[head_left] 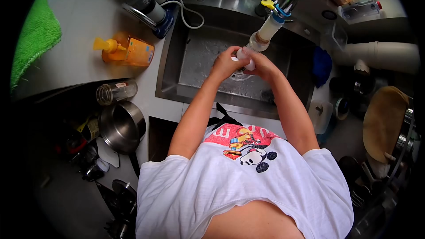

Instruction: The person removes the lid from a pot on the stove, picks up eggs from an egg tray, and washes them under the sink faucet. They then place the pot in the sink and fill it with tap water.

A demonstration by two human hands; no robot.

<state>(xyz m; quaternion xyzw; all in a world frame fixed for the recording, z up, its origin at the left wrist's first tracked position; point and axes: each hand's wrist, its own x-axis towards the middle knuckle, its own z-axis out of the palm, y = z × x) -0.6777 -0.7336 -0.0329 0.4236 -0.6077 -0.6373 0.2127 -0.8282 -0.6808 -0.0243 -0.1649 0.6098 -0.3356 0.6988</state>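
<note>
Both of my hands meet under the faucet (267, 30), over the steel sink (203, 57). Smooth white egg-like objects (250, 65) show between my fingers; their exact kind and number are partly hidden. My left hand (225, 65) curls round them from the left, with its thumb and fingers closed. From the right, my right hand (262, 65) wraps the same white objects, its fingers bent inward. The clear spout end of the faucet is just above my right hand, and water lies on the sink floor around the drain.
Left of the sink stand an orange soap bottle (133, 52), a glass jar (119, 91) and a steel pot (123, 126). A green cloth (40, 35) lies farther left. At right are a blue cloth (322, 66), a white pipe (380, 56) and a round wooden board (384, 124).
</note>
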